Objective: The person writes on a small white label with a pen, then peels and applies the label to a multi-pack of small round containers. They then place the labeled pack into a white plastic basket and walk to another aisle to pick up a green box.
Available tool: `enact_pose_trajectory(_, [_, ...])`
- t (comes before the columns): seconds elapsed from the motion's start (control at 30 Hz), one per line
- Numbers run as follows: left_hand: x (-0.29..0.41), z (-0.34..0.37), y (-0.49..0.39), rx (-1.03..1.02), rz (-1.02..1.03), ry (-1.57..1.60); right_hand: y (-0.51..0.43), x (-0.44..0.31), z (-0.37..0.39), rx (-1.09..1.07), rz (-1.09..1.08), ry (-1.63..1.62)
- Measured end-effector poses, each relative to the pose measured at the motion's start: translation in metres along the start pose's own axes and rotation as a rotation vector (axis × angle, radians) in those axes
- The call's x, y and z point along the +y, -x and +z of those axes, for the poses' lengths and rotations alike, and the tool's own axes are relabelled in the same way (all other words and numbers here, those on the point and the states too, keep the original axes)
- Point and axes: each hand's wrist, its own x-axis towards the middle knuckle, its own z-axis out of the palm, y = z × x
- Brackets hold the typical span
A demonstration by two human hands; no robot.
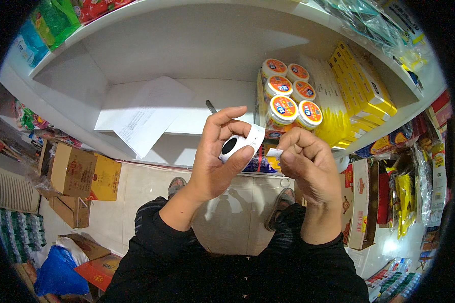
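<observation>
My left hand (222, 151) holds a small roll of white labels (246, 143) with a dark core, its loose strip curling up over the thumb. Between thumb and forefinger, my right hand (307, 163) pinches one small white label (275, 152), apart from the roll. Both hands are raised in front of a white shelf (182, 127). Behind them on the shelf stand several white-lidded tubs (284, 108) with orange tops in a tray. A dark pen (211, 106) pokes out beyond my left fingers, its lower part hidden. Printed paper sheets (148, 117) lie to the left, overhanging the shelf edge.
Yellow boxes (364, 87) are stacked at the shelf's right, beside yellow-and-clear packets (328, 106). Cardboard boxes (74, 170) sit on the floor at left, near a blue bag (58, 272). An open carton (358, 200) and hanging yellow packets (404, 204) stand at right.
</observation>
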Motion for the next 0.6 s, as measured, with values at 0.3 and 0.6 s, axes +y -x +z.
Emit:
enact_pose_trajectory(0.3, [-0.004,0.0,0.0,-0.003,0.22,-0.261,-0.011,0.008,0.009,0.068,-0.062,-0.062])
enact_pose_trajectory(0.6, [-0.006,0.0,0.002,-0.004,0.34,-0.373,-0.016,0.015,0.022,0.152,-0.081,0.055])
